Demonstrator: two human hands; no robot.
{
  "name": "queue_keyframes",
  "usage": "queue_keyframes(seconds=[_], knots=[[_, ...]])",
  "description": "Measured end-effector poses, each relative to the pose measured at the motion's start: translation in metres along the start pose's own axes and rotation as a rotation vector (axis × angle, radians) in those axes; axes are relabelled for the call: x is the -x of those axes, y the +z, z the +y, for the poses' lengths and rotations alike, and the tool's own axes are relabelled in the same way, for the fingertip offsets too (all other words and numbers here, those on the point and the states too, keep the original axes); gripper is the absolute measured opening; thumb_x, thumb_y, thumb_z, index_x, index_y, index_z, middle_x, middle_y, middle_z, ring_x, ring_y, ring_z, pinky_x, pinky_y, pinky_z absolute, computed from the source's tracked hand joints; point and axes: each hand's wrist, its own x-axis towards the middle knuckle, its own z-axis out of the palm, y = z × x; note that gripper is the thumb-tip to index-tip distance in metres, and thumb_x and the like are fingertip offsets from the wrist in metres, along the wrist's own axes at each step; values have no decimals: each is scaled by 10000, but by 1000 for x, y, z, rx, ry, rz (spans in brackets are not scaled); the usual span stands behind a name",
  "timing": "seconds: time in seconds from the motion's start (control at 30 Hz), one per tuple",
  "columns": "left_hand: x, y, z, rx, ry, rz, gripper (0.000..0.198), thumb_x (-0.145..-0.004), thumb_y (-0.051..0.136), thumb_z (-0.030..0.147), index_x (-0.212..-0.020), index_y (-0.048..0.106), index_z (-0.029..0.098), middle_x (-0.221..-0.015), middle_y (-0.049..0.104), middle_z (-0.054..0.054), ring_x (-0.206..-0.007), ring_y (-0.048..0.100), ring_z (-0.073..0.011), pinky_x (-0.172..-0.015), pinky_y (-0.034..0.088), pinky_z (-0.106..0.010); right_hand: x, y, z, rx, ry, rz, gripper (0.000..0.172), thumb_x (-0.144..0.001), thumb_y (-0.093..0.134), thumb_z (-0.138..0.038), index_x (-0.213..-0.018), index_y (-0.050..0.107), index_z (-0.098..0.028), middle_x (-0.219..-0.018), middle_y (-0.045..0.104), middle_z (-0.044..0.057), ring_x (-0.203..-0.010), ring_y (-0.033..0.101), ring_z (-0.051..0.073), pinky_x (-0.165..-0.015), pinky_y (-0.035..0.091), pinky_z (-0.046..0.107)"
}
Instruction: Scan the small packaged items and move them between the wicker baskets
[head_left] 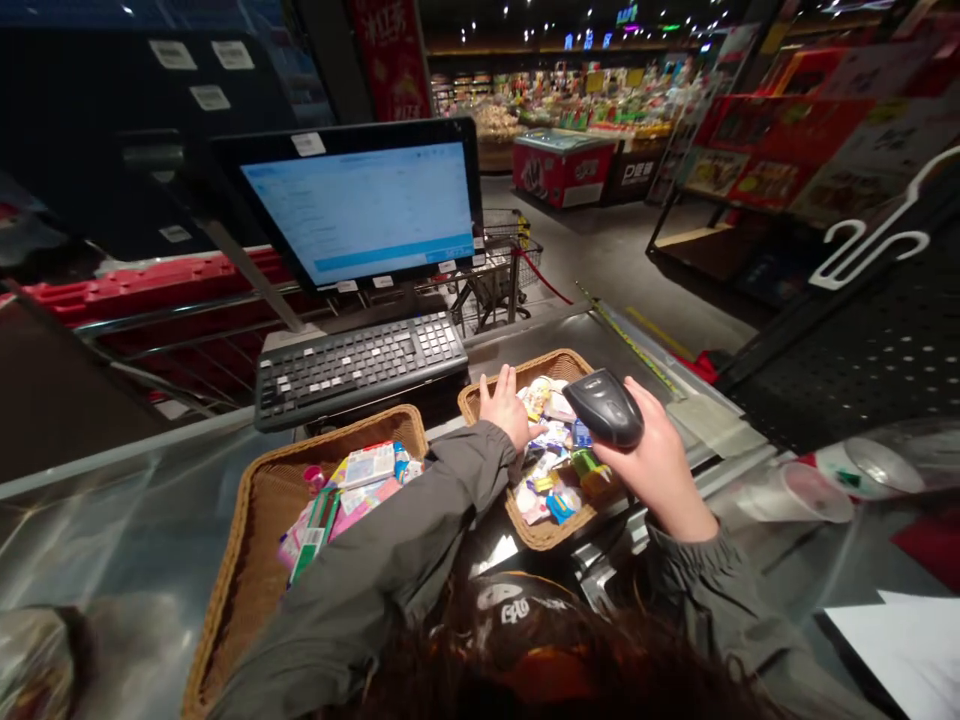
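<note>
My left hand (510,408) is over the left side of the right wicker basket (555,362), fingers apart, with nothing seen in it; its thumb side is close to the small wrapped items (551,435) there. In my right hand (660,460) is a black barcode scanner (606,405), held above the right side of the same basket. A larger wicker basket (251,545) stands to the left, partly hidden by my left sleeve. It holds colourful packets (367,468) and a small pink item (314,478).
Behind the left basket are a black keyboard (360,360) and a lit monitor (367,215). Clear plastic cups (806,490) stand at the right, near white papers (896,645). White hooks (870,250) hang at the right edge. A clear bag (34,660) lies lower left.
</note>
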Motion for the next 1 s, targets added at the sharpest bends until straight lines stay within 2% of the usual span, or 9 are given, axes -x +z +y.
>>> queue_keyframes(seconds=[0.13, 0.27, 0.37, 0.53, 0.63, 0.73, 0.83, 1.0], knots=[[-27, 34, 17, -51, 21, -45, 611, -726, 710, 603, -1121, 726, 137, -1571, 329, -223, -1519, 88, -389, -1198, -21, -646, -3, -1, 14, -9, 30, -1, 606, -771, 665, -337, -1338, 504, -196, -1345, 583, 170, -1371, 448, 371, -1136, 341, 617], [-40, 56, 18, -91, 50, -37, 503, -721, 731, 532, -1128, 718, 236, -1562, 381, -150, -1531, 74, -337, -1201, -80, -611, -6, 1, 28, -25, 60, -15, 587, -765, 661, -317, -1321, 515, -196, -1342, 583, 165, -1386, 432, 360, -1146, 336, 609], [-46, 62, 16, -84, 61, -2, 446, -755, 699, 457, -1142, 704, 236, -1591, 332, -129, -1536, 56, -308, -1209, -82, -584, -9, 3, 33, -57, 81, -27, 605, -749, 669, -324, -1317, 519, -177, -1332, 585, 181, -1379, 441, 364, -1139, 351, 612], [-52, 58, 11, 1, 98, 7, 410, -801, 587, 323, -1141, 684, 114, -1628, 193, -197, -1532, 81, -316, -1221, -14, -594, -13, 5, 36, -96, 104, -29, 617, -736, 672, -310, -1316, 521, -166, -1342, 579, 197, -1380, 440, 364, -1143, 335, 619], [-52, 46, 7, 62, 89, 41, 451, -767, 620, 360, -1119, 664, 82, -1600, 246, -236, -1521, 114, -350, -1214, 56, -623, -12, 5, 37, -97, 105, -16, 614, -733, 674, -311, -1312, 525, -168, -1348, 579, 195, -1384, 435, 362, -1145, 331, 615], [-49, 25, 0, 136, 64, 101, 455, -735, 666, 430, -1075, 642, 129, -1564, 335, -221, -1507, 165, -373, -1203, 105, -640, -10, 3, 36, -78, 87, -10, 601, -745, 669, -311, -1315, 525, -188, -1347, 586, 172, -1387, 434, 355, -1145, 341, 605], [-41, -9, -13, 182, 65, 211, 446, -733, 680, 432, -1089, 602, 174, -1573, 333, -174, -1509, 165, -366, -1205, 100, -631, -11, 1, 32, -51, 66, -4, 604, -760, 663, -321, -1332, 511, -199, -1349, 589, 158, -1391, 429, 356, -1141, 353, 603], [-16, -76, -44, 184, 14, 408, 481, -718, 697, 378, -1137, 545, 196, -1581, 315, -152, -1521, 129, -345, -1209, 78, -608, -19, 1, 11, -60, -28, 36, 584, -778, 650, -343, -1320, 515, -173, -1326, 592, 184, -1370, 452, 368, -1129, 368, 615]])
